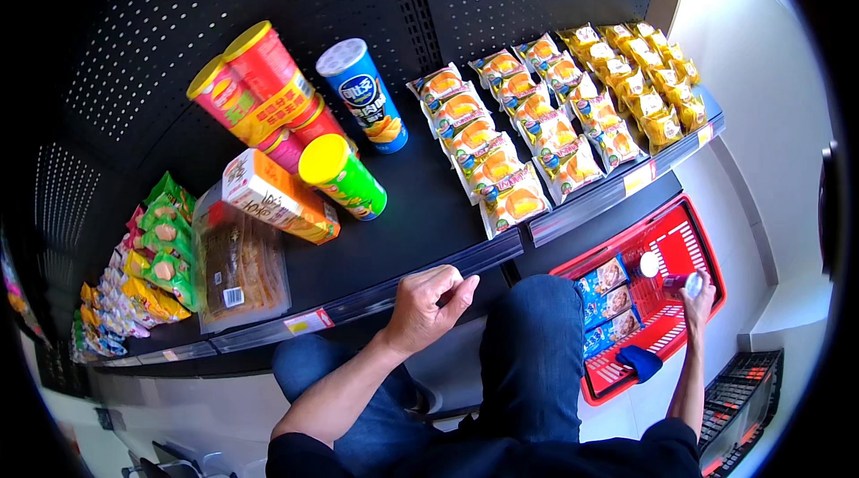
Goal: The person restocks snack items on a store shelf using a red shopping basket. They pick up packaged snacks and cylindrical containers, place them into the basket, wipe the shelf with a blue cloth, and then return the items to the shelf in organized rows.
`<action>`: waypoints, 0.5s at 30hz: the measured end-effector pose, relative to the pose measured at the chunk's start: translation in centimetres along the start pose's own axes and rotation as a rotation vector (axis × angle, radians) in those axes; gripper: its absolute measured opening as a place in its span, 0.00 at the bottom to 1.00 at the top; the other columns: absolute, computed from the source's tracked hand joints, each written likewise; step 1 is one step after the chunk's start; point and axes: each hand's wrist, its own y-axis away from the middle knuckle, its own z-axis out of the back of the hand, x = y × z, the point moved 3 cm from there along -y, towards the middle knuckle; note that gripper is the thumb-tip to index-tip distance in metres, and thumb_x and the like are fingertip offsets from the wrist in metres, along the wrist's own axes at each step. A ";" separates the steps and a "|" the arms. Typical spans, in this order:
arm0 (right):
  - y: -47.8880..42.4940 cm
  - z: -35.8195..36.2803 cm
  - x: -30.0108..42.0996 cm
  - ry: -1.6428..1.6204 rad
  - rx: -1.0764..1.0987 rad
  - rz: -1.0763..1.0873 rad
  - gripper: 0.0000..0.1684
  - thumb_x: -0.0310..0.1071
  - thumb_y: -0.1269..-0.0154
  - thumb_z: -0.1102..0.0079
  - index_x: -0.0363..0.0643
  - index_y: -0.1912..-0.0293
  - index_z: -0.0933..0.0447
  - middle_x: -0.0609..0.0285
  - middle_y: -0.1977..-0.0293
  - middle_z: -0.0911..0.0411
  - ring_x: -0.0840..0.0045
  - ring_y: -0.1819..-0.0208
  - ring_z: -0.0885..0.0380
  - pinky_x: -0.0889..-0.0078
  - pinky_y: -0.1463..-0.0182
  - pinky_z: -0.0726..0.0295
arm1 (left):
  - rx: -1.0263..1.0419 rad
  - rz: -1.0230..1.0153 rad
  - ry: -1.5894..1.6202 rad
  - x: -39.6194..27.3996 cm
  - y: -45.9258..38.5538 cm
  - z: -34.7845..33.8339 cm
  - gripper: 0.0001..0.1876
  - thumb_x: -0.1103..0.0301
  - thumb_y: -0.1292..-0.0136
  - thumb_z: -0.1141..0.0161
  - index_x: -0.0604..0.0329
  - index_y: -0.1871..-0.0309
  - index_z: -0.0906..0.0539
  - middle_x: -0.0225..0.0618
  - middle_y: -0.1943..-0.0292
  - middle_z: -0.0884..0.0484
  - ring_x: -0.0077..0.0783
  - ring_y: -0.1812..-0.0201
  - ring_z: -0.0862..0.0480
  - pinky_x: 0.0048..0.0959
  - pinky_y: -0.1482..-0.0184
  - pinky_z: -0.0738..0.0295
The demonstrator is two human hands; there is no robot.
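Note:
My left hand (433,307) is loosely curled above the front edge of a black shelf (402,250), with nothing visible in it. At the right, my right hand (700,297) grips a small purple container with a pale lid (681,285) over a red plastic basket (678,337). The basket holds blue snack packs (607,303), a clear jar with a white lid (647,265) and a dark blue cloth item (639,362) at its rim. On the shelf stand a green can with a yellow lid (343,176), a blue chip can (366,99), red and pink canisters (268,75) and an orange-and-white carton (282,196).
Rows of wrapped cakes (496,149) and yellow-wrapped snacks (637,79) fill the shelf's right part. Flat clear packs (241,270) and colourful bags (161,256) lie at its left. My knees are under the shelf edge. A black crate (745,404) is on the floor, lower right.

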 end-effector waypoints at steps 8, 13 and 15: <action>7.8 15.2 24.7 -0.696 0.033 0.328 0.47 0.48 0.41 0.28 0.50 0.24 0.34 0.47 0.38 0.23 0.58 0.36 0.23 0.52 0.31 0.25 | -0.042 0.005 0.059 -1.5 1.0 1.6 0.12 0.72 0.29 0.33 0.60 0.70 0.23 0.30 0.76 0.21 0.20 0.77 0.23 0.22 0.73 0.28; 11.4 16.2 41.8 -0.953 0.224 0.685 0.49 0.37 0.45 0.24 0.48 0.25 0.34 0.53 0.34 0.26 0.64 0.33 0.25 0.60 0.38 0.17 | -0.238 0.080 0.112 -1.3 1.0 3.2 0.05 0.72 0.29 0.34 0.60 0.58 0.19 0.28 0.69 0.18 0.17 0.70 0.20 0.20 0.67 0.26; 13.1 14.5 48.4 -0.920 0.345 0.742 0.49 0.32 0.46 0.24 0.47 0.25 0.34 0.53 0.33 0.27 0.65 0.33 0.26 0.57 0.37 0.18 | -0.326 0.139 0.100 0.4 1.4 4.0 0.06 0.73 0.29 0.35 0.61 0.53 0.20 0.28 0.66 0.17 0.17 0.68 0.19 0.19 0.65 0.25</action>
